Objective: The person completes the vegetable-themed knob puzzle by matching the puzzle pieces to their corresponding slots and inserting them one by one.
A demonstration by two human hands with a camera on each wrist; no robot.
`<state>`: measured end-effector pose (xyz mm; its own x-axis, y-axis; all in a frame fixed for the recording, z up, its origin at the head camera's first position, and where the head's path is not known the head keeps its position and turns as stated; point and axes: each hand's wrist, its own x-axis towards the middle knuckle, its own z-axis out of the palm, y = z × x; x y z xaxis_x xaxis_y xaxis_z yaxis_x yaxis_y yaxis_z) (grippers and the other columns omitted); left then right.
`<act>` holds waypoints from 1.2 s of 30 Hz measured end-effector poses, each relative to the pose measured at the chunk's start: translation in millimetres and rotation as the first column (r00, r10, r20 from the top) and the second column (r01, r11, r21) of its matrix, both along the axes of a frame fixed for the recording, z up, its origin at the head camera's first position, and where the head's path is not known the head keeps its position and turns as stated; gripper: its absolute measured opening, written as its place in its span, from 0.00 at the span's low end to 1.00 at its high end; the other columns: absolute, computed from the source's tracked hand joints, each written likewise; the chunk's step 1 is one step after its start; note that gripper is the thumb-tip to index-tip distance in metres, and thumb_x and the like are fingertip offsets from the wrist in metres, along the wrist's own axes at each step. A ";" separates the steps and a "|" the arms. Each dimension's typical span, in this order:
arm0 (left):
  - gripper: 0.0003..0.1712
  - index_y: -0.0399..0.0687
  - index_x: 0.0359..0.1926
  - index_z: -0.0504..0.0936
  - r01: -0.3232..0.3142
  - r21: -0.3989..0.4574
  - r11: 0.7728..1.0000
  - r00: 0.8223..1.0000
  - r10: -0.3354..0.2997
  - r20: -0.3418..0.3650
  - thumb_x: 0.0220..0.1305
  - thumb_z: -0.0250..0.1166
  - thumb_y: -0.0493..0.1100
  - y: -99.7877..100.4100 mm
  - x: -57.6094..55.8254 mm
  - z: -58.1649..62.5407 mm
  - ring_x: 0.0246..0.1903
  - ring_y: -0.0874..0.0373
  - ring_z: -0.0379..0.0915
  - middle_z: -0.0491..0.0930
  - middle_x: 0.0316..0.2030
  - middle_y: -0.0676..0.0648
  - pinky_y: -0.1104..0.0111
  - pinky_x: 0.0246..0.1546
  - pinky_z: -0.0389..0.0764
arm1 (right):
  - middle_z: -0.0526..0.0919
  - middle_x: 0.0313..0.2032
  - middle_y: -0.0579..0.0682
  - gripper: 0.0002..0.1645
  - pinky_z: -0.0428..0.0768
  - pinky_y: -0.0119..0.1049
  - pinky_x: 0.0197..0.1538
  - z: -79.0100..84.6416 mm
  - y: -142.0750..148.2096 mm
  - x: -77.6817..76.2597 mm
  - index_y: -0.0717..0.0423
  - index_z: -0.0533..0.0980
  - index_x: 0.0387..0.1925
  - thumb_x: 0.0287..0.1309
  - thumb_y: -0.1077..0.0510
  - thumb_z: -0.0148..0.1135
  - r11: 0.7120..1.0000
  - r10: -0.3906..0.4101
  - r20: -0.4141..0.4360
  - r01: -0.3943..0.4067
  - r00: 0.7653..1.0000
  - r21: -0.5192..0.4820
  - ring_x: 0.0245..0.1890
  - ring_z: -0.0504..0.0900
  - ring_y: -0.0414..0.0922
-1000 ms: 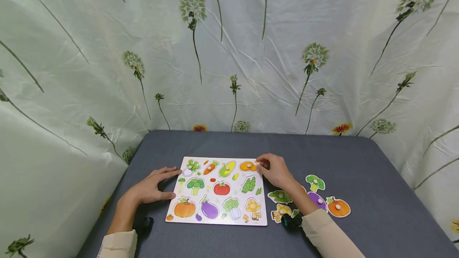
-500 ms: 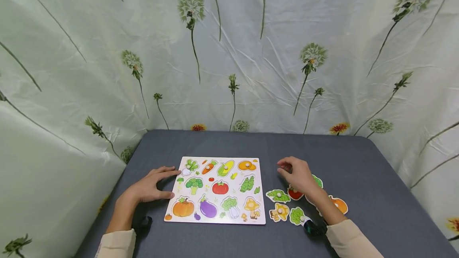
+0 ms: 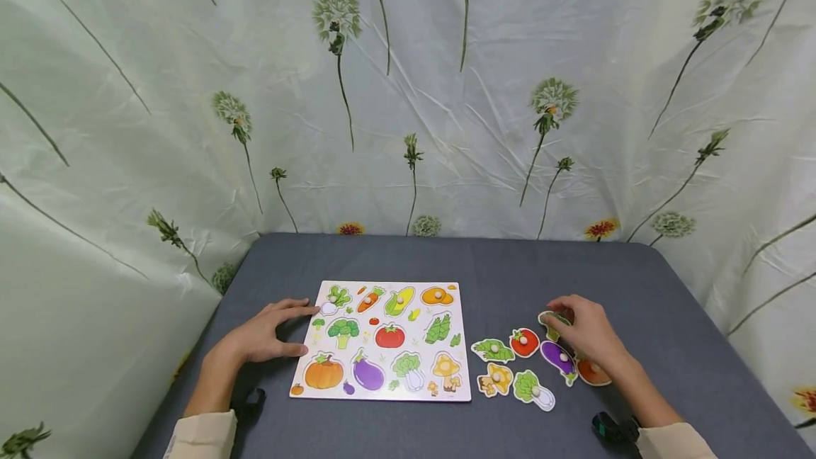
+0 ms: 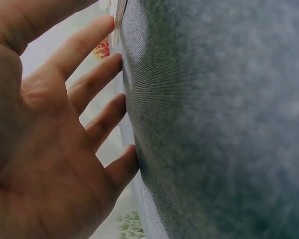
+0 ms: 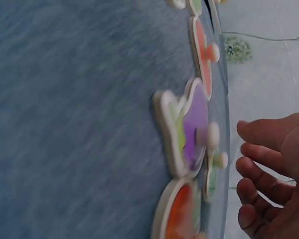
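Note:
My left hand (image 3: 264, 335) rests on the table with spread fingers, its fingertips at the left edge of a white vegetable puzzle board (image 3: 421, 347). Carrot, corn, potato and radish pieces sit in the board's top row. Over on the right, my right hand (image 3: 586, 331) hovers above a broccoli puzzle piece (image 3: 550, 333), covering part of it. In the right wrist view its loosely bent fingers stand apart from the piece's knob (image 5: 220, 159). An eggplant piece (image 3: 558, 360) and a partly hidden pumpkin piece (image 3: 593, 374) lie beneath that hand.
Tomato (image 3: 524, 343), green leafy (image 3: 493, 350), mushroom (image 3: 495, 379) and bok choy (image 3: 534, 389) pieces lie right of the board, knobs up. A grey cloth covers the table (image 3: 382, 431). A flowered curtain (image 3: 408, 91) hangs behind it.
My right hand has left the board's top right corner, moving right and toward me to the broccoli piece. My left hand has stayed at the board's edge.

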<state>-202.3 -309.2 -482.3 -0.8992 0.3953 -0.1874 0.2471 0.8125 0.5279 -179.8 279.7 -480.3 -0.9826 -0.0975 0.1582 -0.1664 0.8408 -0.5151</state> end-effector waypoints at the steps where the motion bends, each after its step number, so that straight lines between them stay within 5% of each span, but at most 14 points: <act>1: 0.46 0.56 0.73 0.74 0.003 -0.003 1.000 1.000 -0.003 0.003 0.54 0.76 0.61 0.0 0.1 -0.1 0.74 0.27 0.53 0.63 0.75 0.35 0.27 0.64 0.61 | 0.85 0.38 0.51 0.13 0.76 0.37 0.37 -1.0 2.1 1.3 0.57 0.85 0.44 0.62 0.55 0.73 1.000 -0.004 0.011 0.004 1.000 0.001 0.35 0.77 0.44; 8: 0.46 0.55 0.74 0.72 0.008 -0.002 1.000 1.000 -0.008 0.027 0.56 0.75 0.60 1.3 2.8 -1.2 0.76 0.24 0.46 0.61 0.77 0.35 0.24 0.67 0.52 | 0.84 0.36 0.48 0.13 0.73 0.33 0.32 -5.8 8.9 6.5 0.56 0.86 0.41 0.59 0.52 0.75 1.000 -0.007 0.048 0.006 0.999 0.029 0.32 0.74 0.41; 36: 0.45 0.54 0.73 0.73 -0.009 0.010 1.000 1.000 0.009 0.006 0.56 0.75 0.60 -0.7 5.8 -6.4 0.76 0.25 0.46 0.62 0.77 0.35 0.24 0.68 0.50 | 0.83 0.34 0.47 0.10 0.72 0.31 0.32 -16.7 19.0 7.2 0.55 0.87 0.41 0.62 0.54 0.71 0.998 -0.062 0.071 0.063 0.996 -0.006 0.30 0.74 0.37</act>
<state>-196.5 -309.9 -488.7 -0.9017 0.3889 -0.1891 0.2363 0.8093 0.5378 -172.6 298.7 -497.0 -0.9955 -0.0345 0.0885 -0.0764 0.8439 -0.5310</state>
